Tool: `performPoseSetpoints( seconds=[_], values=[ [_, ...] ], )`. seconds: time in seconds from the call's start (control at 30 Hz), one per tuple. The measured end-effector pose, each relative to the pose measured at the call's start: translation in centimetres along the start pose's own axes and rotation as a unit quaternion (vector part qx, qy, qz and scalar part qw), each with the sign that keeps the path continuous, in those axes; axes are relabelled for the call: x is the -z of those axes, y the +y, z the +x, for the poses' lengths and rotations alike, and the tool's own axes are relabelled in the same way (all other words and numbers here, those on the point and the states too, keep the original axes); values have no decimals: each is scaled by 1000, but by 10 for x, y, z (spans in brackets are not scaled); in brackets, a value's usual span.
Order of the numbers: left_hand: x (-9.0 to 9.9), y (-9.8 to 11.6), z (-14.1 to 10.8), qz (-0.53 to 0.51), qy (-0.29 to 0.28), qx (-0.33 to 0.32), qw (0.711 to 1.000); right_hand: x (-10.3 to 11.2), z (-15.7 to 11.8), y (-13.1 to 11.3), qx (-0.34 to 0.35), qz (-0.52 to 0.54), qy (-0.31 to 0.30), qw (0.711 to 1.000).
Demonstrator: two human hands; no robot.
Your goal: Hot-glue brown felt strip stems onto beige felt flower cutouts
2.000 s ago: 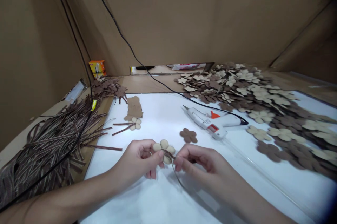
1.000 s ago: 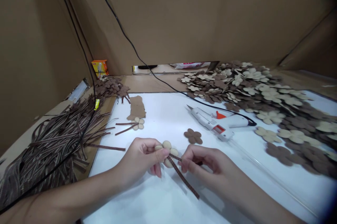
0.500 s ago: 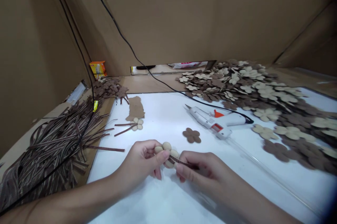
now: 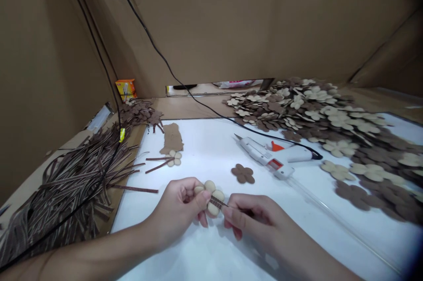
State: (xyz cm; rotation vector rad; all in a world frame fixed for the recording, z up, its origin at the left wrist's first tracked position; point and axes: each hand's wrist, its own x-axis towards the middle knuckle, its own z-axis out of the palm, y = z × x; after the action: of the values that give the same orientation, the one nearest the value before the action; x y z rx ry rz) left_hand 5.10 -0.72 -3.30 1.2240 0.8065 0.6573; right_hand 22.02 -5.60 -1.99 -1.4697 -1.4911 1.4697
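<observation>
Between thumb and fingers my left hand (image 4: 188,201) pinches a beige felt flower (image 4: 209,186). A brown stitched ribbon (image 4: 217,202) lies across the flower's face, one end under my left thumb. My right hand (image 4: 247,217) is closed on the ribbon's other end at the flower's right edge. Just beyond my hands, a brown felt flower (image 4: 243,173) lies flat on the white board (image 4: 205,140). Farther left rests another beige flower (image 4: 174,158) with two ribbon tails pointing left.
A white glue gun (image 4: 264,151) with a clear glue stick (image 4: 330,210) lies to the right. Behind it spreads a heap of felt flowers (image 4: 313,105). Loose ribbons (image 4: 72,184) pile up at left. A black cord (image 4: 155,47) hangs across the cardboard wall (image 4: 214,21).
The ribbon now lies straighter across the flower, with more of it showing between my hands. My right fingers have shifted slightly on its end. The whole view has moved a little.
</observation>
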Motion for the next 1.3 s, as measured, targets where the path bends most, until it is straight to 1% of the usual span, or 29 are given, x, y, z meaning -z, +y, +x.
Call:
performPoseSetpoints(
  seconds=[0.1, 0.17, 0.33, 0.53, 0.63, 0.7, 0.87, 0.93, 1.13, 1.3],
  values=[
    [-1, 0, 0, -3, 4, 4, 1000, -2, -1, 2, 6, 21, 6, 1000],
    [0, 0, 0, -6, -3, 11, 1000, -2, -1, 3, 6, 19, 10, 1000],
    [4, -1, 0, -12, -42, 35, 998, -1, 0, 2, 9, -18, 24, 1000],
    [7, -2, 3, -2, -43, 41, 998, 0, -1, 2, 16, -65, -1, 998],
    [7, -2, 4, 7, -50, 63, 997, 0, -2, 3, 16, -66, -7, 998],
    [7, -2, 4, 9, -46, 71, 996, 1, -2, 4, 9, -61, -7, 998],
    [7, 1, 5, -3, -10, 40, 999, 0, -2, 4, -18, -57, 6, 998],
    [8, 2, 6, -4, -9, 42, 999, 0, -2, 4, -21, -52, 12, 998],
    [12, 4, 6, -12, -73, 69, 995, 1, -1, 5, -7, -38, 36, 999],
    [12, 3, 6, -32, -76, 56, 995, 2, -1, 8, -9, -33, 41, 999]
  ],
)
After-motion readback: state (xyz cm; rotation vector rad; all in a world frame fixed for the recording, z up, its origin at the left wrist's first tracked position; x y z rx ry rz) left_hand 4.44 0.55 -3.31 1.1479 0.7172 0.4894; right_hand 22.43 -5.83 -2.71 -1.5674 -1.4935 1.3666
